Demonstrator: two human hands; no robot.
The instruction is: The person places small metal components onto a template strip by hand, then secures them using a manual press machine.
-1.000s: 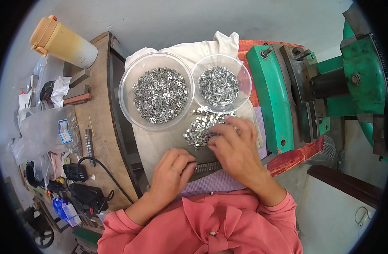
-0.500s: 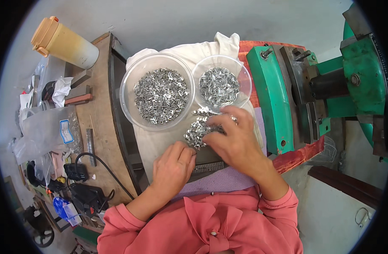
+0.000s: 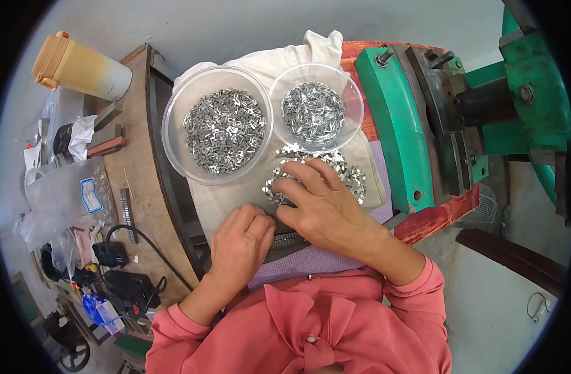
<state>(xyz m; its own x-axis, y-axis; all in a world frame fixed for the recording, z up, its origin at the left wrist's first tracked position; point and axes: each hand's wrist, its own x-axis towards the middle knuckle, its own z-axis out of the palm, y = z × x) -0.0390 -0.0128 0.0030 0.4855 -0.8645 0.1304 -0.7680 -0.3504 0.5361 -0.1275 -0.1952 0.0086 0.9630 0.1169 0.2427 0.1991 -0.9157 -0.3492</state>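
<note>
A loose pile of small shiny metal pieces (image 3: 354, 181) lies on the cream cloth (image 3: 205, 209). My right hand (image 3: 326, 209) reaches over the pile, its fingers apart and bent down at the pieces. Just left of it, my left hand (image 3: 238, 240) is closed, fingertips pressed together; whatever they hold is hidden. Beneath the hands shows part of a dark, narrow strip (image 3: 288, 240) with a row of notches. Beyond them stand two clear plastic tubs: the larger tub (image 3: 168, 140) holds small bent metal parts, the smaller tub (image 3: 358, 112) slim metal pieces.
A green press (image 3: 391, 137) with dark steel plates stands close on the right. To the left, a wooden bench (image 3: 139, 181) carries a yellow-and-white jug (image 3: 92, 68), a plastic bag (image 3: 55, 193), a black cable (image 3: 157, 249) and another notched strip (image 3: 128, 212). Purple textured matting (image 3: 298, 263) lies nearest me.
My right hand has moved left across the pile, nearer to my left hand, uncovering pieces on the pile's right side. The whole view has shifted slightly.
</note>
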